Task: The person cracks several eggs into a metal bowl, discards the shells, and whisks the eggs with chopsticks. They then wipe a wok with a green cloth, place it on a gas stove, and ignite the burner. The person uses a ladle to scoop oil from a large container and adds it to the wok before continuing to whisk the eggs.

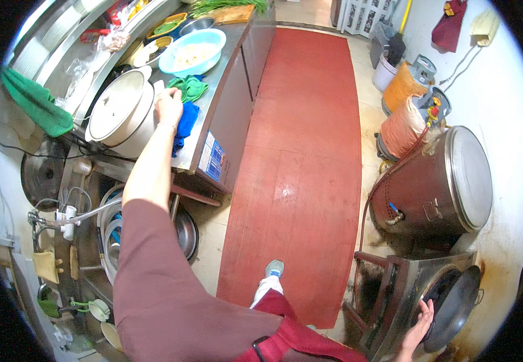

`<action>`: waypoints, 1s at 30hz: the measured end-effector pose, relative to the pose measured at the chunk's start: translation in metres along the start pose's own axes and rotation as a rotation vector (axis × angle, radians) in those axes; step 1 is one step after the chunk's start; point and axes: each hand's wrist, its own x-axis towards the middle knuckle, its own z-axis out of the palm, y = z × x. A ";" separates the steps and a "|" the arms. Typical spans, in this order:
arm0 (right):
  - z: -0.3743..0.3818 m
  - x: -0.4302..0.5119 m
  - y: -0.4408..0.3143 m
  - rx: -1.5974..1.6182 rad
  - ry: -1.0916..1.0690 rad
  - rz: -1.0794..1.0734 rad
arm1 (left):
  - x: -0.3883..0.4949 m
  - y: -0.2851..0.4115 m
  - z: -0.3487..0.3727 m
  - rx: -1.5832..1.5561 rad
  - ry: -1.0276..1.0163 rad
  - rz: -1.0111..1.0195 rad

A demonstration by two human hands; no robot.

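My left hand [169, 106] is stretched out over the steel counter [211, 90], right beside a large white lidded pot [137, 120]. Its fingers are curled next to a small white piece [158, 87]; whether they grip it is unclear. A green cloth [190, 88] lies just past the fingers, and a blue cloth [186, 122] is by the wrist. Beyond them stands a light blue basin [192, 52] with pale food inside. At the lower right, my right hand [420, 323] hangs with fingers apart and nothing in it, near a dark wok [453, 312] on a stove.
A red mat [293, 158] runs along the floor. On the right are a large steel drum [424, 190] with a tap, covered gas cylinders [406, 120] and a red hose [379, 181]. Coiled clear hoses [107, 235] hang at the left. A wooden board [229, 14] bears green stalks.
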 end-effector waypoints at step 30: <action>-0.407 0.055 0.487 1.634 -0.008 0.429 | -0.851 0.640 -0.358 -0.890 -1.519 0.375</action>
